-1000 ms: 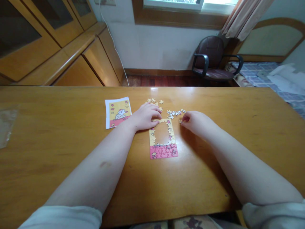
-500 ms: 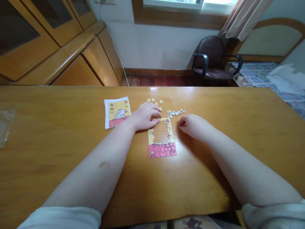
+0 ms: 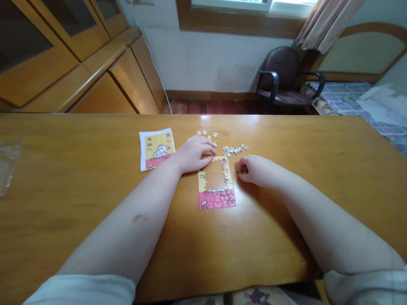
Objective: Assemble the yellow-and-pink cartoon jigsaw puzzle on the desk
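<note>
A small jigsaw puzzle [image 3: 217, 199] lies on the wooden table [image 3: 95, 178], its pink bottom rows and yellow border joined around a bare middle. My left hand [image 3: 193, 154] rests flat on the puzzle's top left corner, fingers stretched out. My right hand [image 3: 254, 169] sits just right of the puzzle with its fingers curled in, pinched on a small puzzle piece I can barely see. Loose pieces [image 3: 234, 149] lie beyond the puzzle's top edge, and a few yellow pieces [image 3: 206, 134] lie farther back.
A printed reference picture [image 3: 157, 149] of the puzzle lies left of my left hand. A clear plastic bag [image 3: 8, 163] sits at the table's left edge. Beyond the table stand wooden cabinets [image 3: 63, 51] and a dark office chair [image 3: 282, 78].
My right hand has drawn back from the loose pieces toward the puzzle's right side and curled its fingers inward. My left hand has stayed on the puzzle's top corner.
</note>
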`<act>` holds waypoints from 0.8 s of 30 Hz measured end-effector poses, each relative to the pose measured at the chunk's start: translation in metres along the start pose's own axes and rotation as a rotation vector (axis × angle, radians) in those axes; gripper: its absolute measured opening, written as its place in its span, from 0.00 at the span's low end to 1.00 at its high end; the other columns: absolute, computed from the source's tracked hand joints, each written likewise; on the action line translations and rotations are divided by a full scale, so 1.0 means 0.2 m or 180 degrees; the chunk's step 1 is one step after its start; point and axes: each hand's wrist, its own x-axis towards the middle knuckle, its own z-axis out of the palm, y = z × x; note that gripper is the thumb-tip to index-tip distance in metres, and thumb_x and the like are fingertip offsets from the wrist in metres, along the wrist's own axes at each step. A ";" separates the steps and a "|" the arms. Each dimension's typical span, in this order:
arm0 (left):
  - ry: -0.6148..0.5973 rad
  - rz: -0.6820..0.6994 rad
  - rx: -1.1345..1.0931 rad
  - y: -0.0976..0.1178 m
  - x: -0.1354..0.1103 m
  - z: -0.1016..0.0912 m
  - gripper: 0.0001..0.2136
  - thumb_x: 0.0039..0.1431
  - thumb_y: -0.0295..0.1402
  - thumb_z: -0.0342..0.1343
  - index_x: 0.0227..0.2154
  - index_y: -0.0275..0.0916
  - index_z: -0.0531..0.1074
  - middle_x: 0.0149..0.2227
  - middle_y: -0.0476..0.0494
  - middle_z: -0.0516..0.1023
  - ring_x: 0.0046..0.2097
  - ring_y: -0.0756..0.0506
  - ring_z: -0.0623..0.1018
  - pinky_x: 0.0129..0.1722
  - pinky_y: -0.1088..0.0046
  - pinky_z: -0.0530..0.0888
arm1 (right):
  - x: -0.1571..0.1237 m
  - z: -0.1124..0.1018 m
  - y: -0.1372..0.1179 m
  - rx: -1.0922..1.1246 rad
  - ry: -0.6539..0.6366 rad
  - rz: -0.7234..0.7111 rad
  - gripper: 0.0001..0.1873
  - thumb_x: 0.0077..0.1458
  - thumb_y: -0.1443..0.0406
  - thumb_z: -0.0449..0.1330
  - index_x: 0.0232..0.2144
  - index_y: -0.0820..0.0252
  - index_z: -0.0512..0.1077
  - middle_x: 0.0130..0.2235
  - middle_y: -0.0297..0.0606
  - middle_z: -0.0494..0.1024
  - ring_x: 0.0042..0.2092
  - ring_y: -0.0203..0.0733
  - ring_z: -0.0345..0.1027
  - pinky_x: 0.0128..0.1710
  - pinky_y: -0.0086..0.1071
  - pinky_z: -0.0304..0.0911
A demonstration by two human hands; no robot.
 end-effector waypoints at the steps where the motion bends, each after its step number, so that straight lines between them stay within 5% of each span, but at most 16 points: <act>1: -0.0007 -0.0003 -0.0003 0.00 0.00 0.00 0.09 0.59 0.35 0.53 0.36 0.42 0.78 0.48 0.43 0.79 0.52 0.41 0.75 0.57 0.55 0.65 | 0.00 0.00 0.00 0.0025 0.0016 0.0001 0.05 0.45 0.69 0.60 0.28 0.57 0.75 0.31 0.36 0.79 0.30 0.39 0.68 0.30 0.29 0.58; 10: 0.0047 0.0048 -0.0005 -0.01 0.00 0.00 0.09 0.60 0.34 0.53 0.35 0.41 0.78 0.47 0.43 0.79 0.51 0.41 0.76 0.56 0.56 0.65 | 0.00 0.00 0.01 0.1075 0.0071 -0.0099 0.10 0.50 0.66 0.62 0.37 0.57 0.78 0.31 0.32 0.79 0.31 0.37 0.70 0.34 0.29 0.62; 16: 0.0052 0.0038 -0.0003 -0.01 0.00 0.01 0.09 0.60 0.34 0.53 0.36 0.41 0.78 0.47 0.43 0.79 0.51 0.42 0.75 0.56 0.57 0.66 | 0.02 0.03 0.01 0.2069 -0.0317 -0.0034 0.04 0.46 0.68 0.65 0.29 0.59 0.76 0.30 0.33 0.81 0.35 0.38 0.74 0.40 0.31 0.68; 24: 0.0069 0.0028 -0.0029 -0.01 0.00 0.01 0.09 0.60 0.33 0.53 0.35 0.42 0.78 0.47 0.44 0.80 0.51 0.42 0.75 0.56 0.57 0.66 | 0.02 0.04 0.01 0.2191 -0.0406 0.0126 0.04 0.45 0.66 0.65 0.25 0.59 0.72 0.24 0.31 0.77 0.27 0.36 0.71 0.30 0.29 0.66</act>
